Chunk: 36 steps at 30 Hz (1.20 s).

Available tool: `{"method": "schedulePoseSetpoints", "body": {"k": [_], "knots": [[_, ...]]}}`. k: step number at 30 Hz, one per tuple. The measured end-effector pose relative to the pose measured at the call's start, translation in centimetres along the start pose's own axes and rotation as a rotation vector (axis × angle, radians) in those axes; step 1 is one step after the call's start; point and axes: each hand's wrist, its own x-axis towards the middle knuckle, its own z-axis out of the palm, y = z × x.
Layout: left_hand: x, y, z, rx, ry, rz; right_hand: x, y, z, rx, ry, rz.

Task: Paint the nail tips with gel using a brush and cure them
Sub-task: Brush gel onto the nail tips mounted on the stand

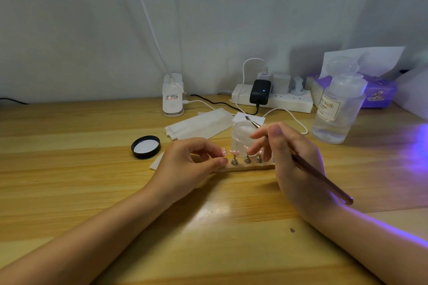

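Note:
A wooden strip at the table's middle carries several small metal stands topped with pink nail tips. My left hand pinches the leftmost nail tip at the strip's left end. My right hand grips a long brown brush, whose metal tip points up and away over the clear gel jar. The right hand's fingertips touch the tips on the right-hand stands. The strip's right end is hidden behind that hand.
The jar's black lid lies upside down to the left. White wipes sit behind the jar. At the back stand a white clip lamp base, a power strip and a clear liquid bottle. Purple light glows at the right.

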Motion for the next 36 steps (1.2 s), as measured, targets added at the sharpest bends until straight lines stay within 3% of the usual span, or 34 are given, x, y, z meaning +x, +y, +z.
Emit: {"method": "schedulePoseSetpoints", "body": {"k": [12,18,23,29,36], "knots": [[0.2,0.1,0.1,0.066,-0.014,-0.07,0.0,-0.3,-0.1,0.009,-0.002,0.045],[0.6,0.7,-0.1,0.098,-0.127,-0.141,0.1,-0.4,-0.3,0.057,0.019,0.085],[1.1,1.3,0.0,0.219,-0.214,-0.068,0.2,-0.3,-0.4,0.088,0.032,0.095],[1.2,1.1,0.9,0.241,-0.164,-0.014,0.4,-0.4,-0.8,0.21,0.098,0.107],[1.0,0.7,1.1,0.219,-0.118,0.041,5.0,-0.9,-3.8,-0.032,-0.034,0.23]]}}
